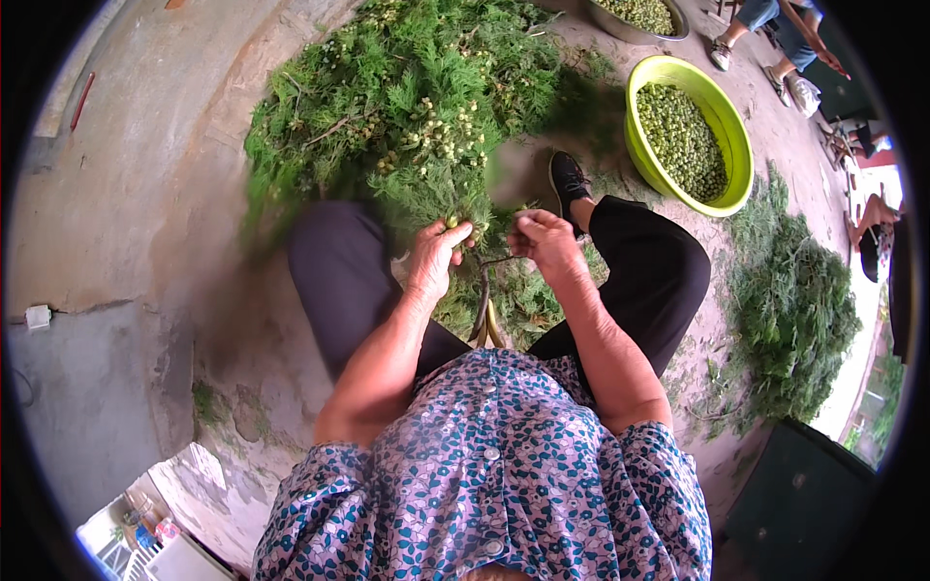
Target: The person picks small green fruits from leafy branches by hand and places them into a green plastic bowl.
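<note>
My left hand is closed on the lower end of a leafy evergreen sprig, just in front of my knees. Clusters of small pale-green round cones show among the foliage beyond it. My right hand is a short way to the right, thumb and fingers pinched together. Whatever it may hold is too small to make out. Below and between the hands, a dark forked twig shows above scattered green sprigs.
A large heap of evergreen branches lies ahead. A lime-green basin of small green cones stands at front right, a metal bowl of more behind it. Another branch pile lies right. Other people's legs show at far right.
</note>
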`<state>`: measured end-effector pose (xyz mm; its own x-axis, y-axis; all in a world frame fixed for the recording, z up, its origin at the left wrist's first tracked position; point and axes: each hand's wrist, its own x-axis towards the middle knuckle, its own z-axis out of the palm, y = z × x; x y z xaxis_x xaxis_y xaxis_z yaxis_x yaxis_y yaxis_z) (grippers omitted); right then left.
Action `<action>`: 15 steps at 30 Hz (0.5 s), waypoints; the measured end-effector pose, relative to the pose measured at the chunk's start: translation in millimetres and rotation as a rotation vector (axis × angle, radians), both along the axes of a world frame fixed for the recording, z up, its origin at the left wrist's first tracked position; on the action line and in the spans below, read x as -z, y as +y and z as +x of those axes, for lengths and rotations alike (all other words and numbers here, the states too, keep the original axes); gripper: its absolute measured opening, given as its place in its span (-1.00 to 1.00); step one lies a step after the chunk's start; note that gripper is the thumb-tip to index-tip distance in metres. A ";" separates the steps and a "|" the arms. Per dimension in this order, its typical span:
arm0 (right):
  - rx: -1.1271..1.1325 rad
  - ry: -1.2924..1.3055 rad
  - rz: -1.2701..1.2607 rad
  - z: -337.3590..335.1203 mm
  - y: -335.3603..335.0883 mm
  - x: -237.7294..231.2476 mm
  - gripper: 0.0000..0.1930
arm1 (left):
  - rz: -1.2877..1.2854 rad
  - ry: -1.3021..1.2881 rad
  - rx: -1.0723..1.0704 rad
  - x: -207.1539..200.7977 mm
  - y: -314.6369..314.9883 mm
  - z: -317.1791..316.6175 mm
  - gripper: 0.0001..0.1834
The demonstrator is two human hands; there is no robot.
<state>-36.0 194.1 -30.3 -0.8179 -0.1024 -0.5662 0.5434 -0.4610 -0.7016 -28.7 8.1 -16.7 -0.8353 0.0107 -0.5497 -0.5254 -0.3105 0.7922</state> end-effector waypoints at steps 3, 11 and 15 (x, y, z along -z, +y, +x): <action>-0.097 0.001 -0.045 3.4 -25.6 4.3 -0.89 | 0.053 -0.002 -0.004 -4.6 -1.8 1.4 -0.89; -0.145 0.124 -0.110 4.8 -38.5 -1.6 -0.86 | 0.022 0.041 0.019 -2.9 -4.5 2.3 -0.89; -0.211 0.145 -0.006 4.0 -39.4 -5.0 -0.84 | 0.023 0.037 0.068 1.5 -7.8 2.4 -0.89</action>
